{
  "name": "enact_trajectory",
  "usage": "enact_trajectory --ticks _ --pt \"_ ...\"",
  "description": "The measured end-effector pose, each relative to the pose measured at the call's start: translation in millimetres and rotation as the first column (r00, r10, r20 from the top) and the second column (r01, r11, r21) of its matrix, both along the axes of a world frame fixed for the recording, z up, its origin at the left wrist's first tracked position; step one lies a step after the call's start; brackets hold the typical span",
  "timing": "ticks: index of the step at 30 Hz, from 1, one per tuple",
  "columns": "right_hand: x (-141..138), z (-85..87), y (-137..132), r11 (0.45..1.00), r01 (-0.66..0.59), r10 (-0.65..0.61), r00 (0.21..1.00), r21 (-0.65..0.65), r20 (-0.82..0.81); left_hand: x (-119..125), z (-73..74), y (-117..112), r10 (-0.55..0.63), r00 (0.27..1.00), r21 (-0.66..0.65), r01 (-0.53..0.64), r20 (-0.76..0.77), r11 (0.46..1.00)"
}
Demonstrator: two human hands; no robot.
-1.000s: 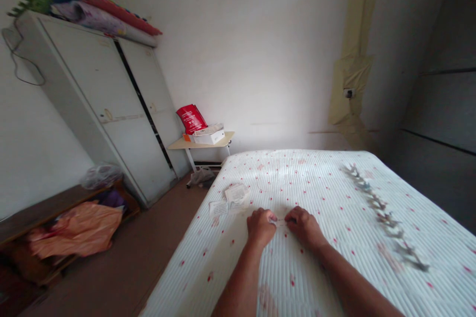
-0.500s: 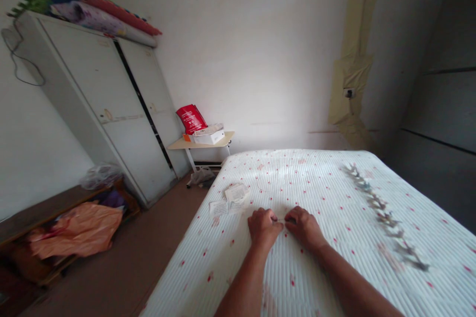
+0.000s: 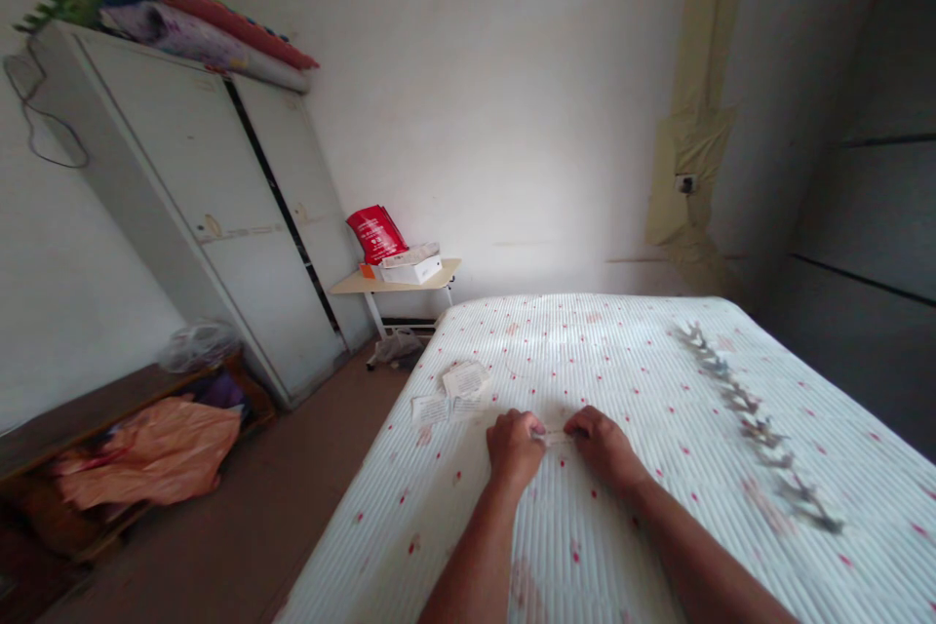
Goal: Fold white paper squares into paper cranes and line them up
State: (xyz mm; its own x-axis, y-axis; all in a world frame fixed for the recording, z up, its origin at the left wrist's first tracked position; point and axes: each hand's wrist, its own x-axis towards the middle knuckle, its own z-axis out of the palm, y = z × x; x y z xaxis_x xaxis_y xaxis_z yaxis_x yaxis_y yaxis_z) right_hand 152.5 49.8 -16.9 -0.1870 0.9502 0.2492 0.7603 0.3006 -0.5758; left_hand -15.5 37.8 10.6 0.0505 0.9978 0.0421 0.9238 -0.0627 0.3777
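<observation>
Bedroom, white walls, brown floor (image 3: 219, 517). Far left: grey-white double-door wardrobe (image 3: 194, 214) with rolled bedding (image 3: 205, 24) on top; low wooden bench (image 3: 88, 419) near its foot carries orange wrapping (image 3: 146, 453). Next, against the back wall: small pale surface (image 3: 351, 285) on white legs, bearing a red bag (image 3: 376, 234) and a white box (image 3: 410, 270). Bed (image 3: 585, 351) fills the centre and right, its white ribbed cover marked with small red spots. Printed paper slips (image 3: 466, 380) lie on it just left of the hands, not touching them. Left hand (image 3: 516, 448) and right hand (image 3: 604, 448) sit low over the bed, close together, fingers curled, both pinching a small pale strip (image 3: 556, 436) held between them; too small to identify further. Further right, a long row of grey-brown pieces (image 3: 753, 424) lies along the bed, blurred, well apart from the hands. Wall socket (image 3: 685, 183) on yellowed tape (image 3: 691, 156) sits above.
</observation>
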Motion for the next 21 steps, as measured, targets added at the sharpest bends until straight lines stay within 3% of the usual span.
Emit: enact_trajectory --ticks 15,21 --pt "0 11.8 -5 0.999 0.014 -0.016 0.999 -0.043 -0.042 -2 1.2 -2 -0.017 1.0 0.024 0.016 0.017 1.0" --pt "-14 11.0 -9 0.991 0.121 -0.127 0.982 0.05 0.137 6 -0.3 -4 0.025 1.0 0.095 -0.024 -0.004 0.995"
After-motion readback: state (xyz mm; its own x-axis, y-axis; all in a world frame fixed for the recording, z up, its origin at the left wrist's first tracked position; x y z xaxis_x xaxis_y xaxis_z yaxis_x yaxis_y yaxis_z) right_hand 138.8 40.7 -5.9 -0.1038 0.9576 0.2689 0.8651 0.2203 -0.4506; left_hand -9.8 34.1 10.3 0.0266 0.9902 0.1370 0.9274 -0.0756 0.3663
